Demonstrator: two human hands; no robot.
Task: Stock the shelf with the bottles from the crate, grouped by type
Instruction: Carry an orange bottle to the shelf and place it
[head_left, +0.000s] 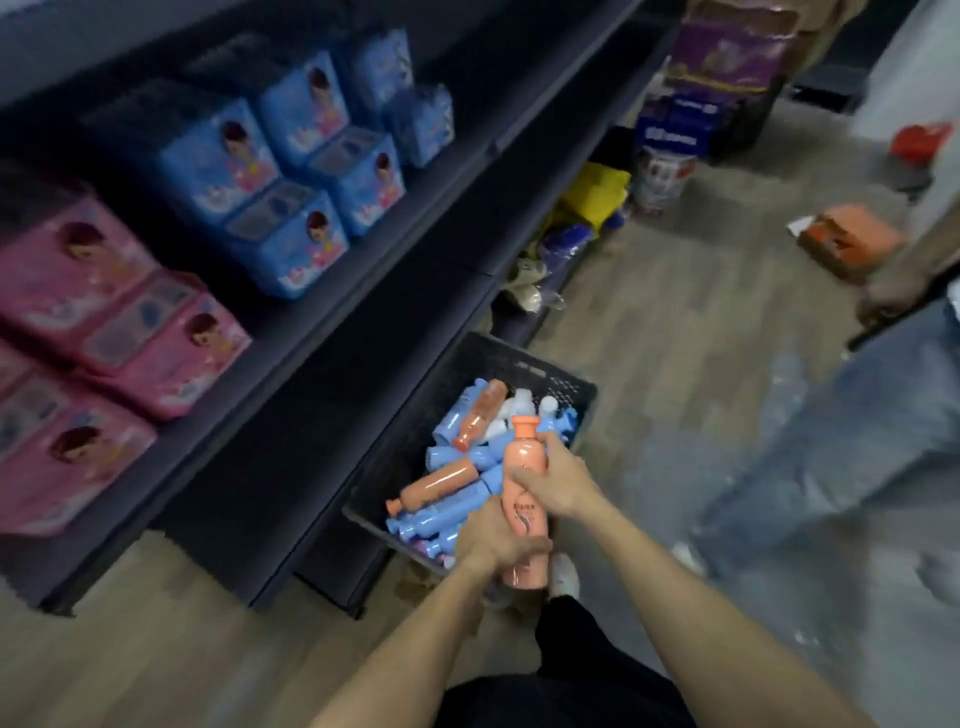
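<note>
A black plastic crate (524, 366) stands on the floor against the dark shelf unit (332, 332). It holds several blue bottles (447, 506), orange bottles (441, 483) and white bottles (519, 402), lying jumbled. Over the crate's near end both my hands hold one upright orange bottle (524, 457). My right hand (558, 486) grips its upper body below the cap. My left hand (493, 535) grips its lower half. The bottle's base is below my left hand.
On the shelf lie pink packs (104, 332) at left and blue packs (280, 171) further back. Yellow and blue bags (587, 208) and boxes (727, 57) crowd the floor behind the crate. Another person's jeans leg (852, 431) stands at right, near an orange box (847, 244).
</note>
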